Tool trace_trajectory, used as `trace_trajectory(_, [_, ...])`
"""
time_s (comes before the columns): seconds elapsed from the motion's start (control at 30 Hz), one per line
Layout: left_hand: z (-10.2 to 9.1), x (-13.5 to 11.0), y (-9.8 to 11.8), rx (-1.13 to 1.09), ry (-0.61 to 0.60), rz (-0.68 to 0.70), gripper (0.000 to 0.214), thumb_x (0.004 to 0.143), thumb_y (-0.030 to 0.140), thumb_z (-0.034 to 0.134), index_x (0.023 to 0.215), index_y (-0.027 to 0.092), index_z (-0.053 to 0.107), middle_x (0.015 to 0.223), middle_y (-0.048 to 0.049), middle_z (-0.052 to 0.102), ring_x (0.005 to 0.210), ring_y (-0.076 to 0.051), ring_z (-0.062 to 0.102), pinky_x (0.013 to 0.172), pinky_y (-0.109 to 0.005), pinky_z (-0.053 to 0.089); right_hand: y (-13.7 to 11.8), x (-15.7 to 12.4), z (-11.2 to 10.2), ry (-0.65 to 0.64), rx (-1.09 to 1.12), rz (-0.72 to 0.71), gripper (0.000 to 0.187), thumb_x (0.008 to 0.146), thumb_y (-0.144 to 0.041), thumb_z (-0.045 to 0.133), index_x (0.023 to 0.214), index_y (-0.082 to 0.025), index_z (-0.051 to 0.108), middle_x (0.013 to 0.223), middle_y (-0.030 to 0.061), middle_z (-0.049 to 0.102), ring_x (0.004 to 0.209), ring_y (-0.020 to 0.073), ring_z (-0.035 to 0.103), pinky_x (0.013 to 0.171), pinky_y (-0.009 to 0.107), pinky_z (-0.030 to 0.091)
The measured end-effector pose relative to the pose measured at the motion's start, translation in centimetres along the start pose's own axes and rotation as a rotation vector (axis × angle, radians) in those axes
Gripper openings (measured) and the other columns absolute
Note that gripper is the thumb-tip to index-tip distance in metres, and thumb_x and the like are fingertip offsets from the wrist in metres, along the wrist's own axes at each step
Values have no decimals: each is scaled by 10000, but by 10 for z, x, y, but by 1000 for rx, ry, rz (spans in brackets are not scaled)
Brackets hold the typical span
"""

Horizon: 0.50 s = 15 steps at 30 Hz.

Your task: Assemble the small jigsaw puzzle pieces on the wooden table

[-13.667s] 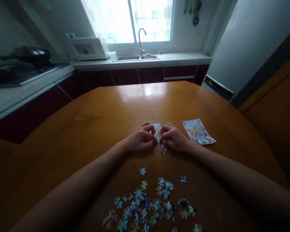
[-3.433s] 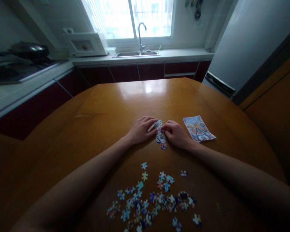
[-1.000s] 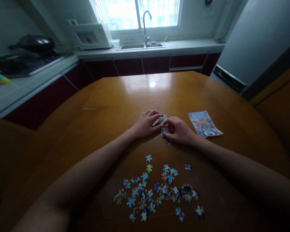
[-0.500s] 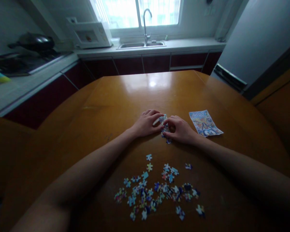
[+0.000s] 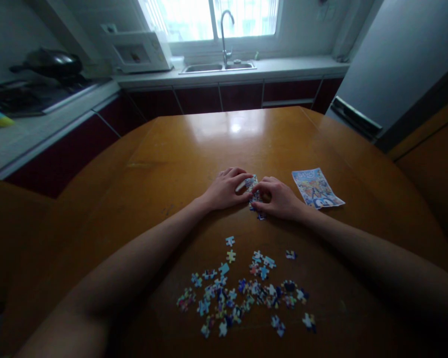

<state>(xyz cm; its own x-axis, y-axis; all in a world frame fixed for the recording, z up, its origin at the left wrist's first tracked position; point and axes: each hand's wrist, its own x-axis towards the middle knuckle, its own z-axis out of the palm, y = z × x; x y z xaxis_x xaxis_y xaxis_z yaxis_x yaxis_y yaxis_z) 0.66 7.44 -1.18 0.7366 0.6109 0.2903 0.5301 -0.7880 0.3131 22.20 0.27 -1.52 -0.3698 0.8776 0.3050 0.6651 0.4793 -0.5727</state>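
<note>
A small patch of joined jigsaw puzzle pieces [image 5: 251, 183] lies on the wooden table between my two hands. My left hand [image 5: 229, 188] steadies its left side, with the index fingertip at the top and the thumb lower down. From the right, my right hand [image 5: 278, 198] has thumb and index finger closed in at the patch's edge. Whether a separate piece sits in that pinch is hidden by the fingers. Nearer to me, many loose jigsaw pieces [image 5: 224, 296] are scattered in a heap. A few, like a yellowish piece [image 5: 231, 256], lie apart from it.
A printed picture sheet [image 5: 317, 189] lies flat to the right of my right hand. Beyond the wooden table [image 5: 224, 144] are a counter with a sink [image 5: 205, 68], a white microwave [image 5: 142, 52] and a dark pan [image 5: 52, 63] on the stove. A fridge [image 5: 399, 64] stands at right.
The whole view has shifted very slightly. Both hands stay in the same place at the puzzle patch, and the loose pieces have not moved.
</note>
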Motion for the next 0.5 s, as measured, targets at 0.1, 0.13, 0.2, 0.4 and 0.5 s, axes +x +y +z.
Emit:
trace_trajectory(0.1, [1, 0, -1, 0, 1, 1, 507, 875, 503, 653, 1323, 273, 596, 1305, -85, 587, 1228, -290, 524, 1065, -468, 423, 0, 0, 0, -3, 7, 6, 194, 788, -306, 787, 934, -223, 690, 876, 21, 607, 830, 195, 534, 755, 314, 409])
trace_trajectory(0.13, [1, 0, -1, 0, 0, 2, 511, 874, 506, 654, 1325, 274, 594, 1306, -84, 587, 1228, -290, 522, 1066, -467, 422, 0, 0, 0, -3, 11, 6, 193, 790, -305, 787, 937, -224, 692, 881, 23, 610, 837, 196, 536, 762, 317, 411])
trace_trajectory(0.2, [2, 0, -2, 0, -5, 1, 521, 875, 517, 651, 1332, 274, 589, 1303, -82, 586, 1225, -290, 521, 1067, -466, 421, 0, 0, 0, -2, 15, 4, 189, 795, -299, 782, 945, -223, 695, 882, 24, 612, 847, 198, 541, 772, 321, 416])
trace_trajectory(0.4, [2, 0, -2, 26, -24, 6, 533, 885, 566, 633, 1339, 288, 586, 1315, -82, 575, 1234, -293, 512, 1074, -472, 410, 0, 0, 2, 57, 76, 39, 117, 865, -289, 705, 940, -200, 695, 846, 17, 575, 775, 166, 547, 725, 302, 431])
trace_trajectory(0.5, [1, 0, -1, 40, -36, 12, 525, 898, 568, 618, 1337, 281, 588, 1316, -85, 572, 1237, -292, 509, 1074, -470, 407, 0, 0, 3, 100, 128, 78, 121, 877, -286, 686, 958, -196, 692, 881, 22, 571, 744, 150, 548, 705, 298, 443])
